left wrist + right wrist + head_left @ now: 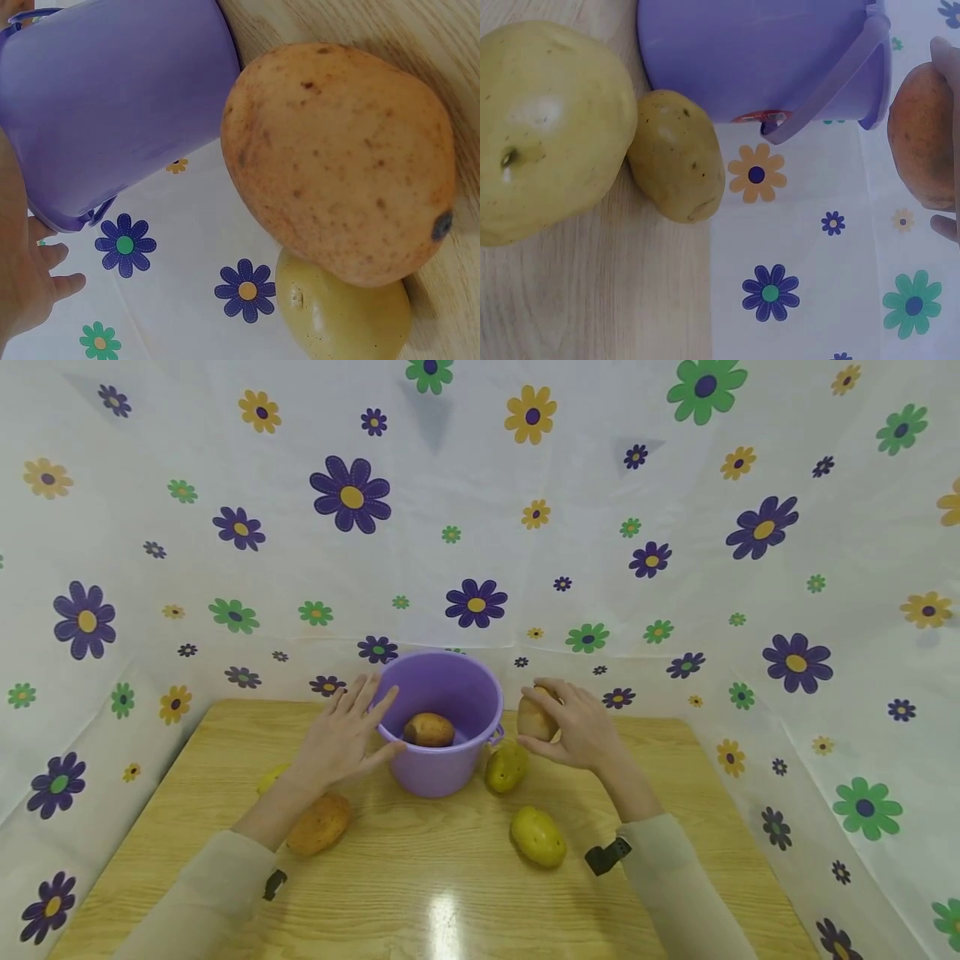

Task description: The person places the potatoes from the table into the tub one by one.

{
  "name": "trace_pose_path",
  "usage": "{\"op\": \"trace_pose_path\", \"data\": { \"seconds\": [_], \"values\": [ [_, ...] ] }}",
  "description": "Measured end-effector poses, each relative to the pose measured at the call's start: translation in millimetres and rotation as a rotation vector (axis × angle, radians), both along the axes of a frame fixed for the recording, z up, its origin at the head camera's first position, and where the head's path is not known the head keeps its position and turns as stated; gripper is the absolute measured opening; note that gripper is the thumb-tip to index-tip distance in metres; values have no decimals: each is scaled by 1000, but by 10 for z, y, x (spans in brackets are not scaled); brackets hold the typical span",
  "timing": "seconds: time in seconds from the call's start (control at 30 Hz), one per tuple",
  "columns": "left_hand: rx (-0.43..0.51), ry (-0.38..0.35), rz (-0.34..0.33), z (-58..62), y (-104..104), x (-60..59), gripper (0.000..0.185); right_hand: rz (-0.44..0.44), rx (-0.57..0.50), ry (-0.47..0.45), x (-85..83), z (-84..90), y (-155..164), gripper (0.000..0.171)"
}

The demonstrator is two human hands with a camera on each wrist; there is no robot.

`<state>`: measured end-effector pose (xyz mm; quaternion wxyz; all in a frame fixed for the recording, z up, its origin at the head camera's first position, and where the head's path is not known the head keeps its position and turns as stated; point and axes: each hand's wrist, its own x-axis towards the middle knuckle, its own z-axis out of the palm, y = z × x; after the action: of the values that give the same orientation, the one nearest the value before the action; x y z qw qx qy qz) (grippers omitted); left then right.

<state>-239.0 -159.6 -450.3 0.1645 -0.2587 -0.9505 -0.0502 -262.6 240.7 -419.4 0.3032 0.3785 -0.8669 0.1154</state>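
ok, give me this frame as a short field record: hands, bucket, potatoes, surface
left hand: fingers straight, resting against the outer side of the bucket
right hand: holds a brown potato in the air, right of the bucket
bucket: purple, upright, handle down
in bucket: one brown potato
on table: orange-brown potato and a yellow one behind it by the left arm; two yellowish potatoes right of the bucket
backdrop: white flowered sheet

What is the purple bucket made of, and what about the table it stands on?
The purple bucket looks like plastic: smooth, evenly coloured walls with a soft sheen and a thin moulded handle. The yellowish table looks like wood or a wood-look laminate: grain lines run across it, and a bright glare spot suggests a glossy coating.
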Motion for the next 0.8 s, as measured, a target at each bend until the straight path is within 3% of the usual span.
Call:
{"op": "trace_pose_path", "data": {
  "seconds": [0.27, 0.53, 0.8],
  "values": [
    [13, 10, -8, 0, 13, -3, 102, -6, -19, 37, -14, 90, -127, 86],
    [27, 26, -12, -23, 7, -6, 98, 48, -49, 90, -75, 120, -273, 79],
    [38, 10, -5, -33, -1, -2, 91, 55, -52, 86, -115, 138, -419, 87]
  ]
}}
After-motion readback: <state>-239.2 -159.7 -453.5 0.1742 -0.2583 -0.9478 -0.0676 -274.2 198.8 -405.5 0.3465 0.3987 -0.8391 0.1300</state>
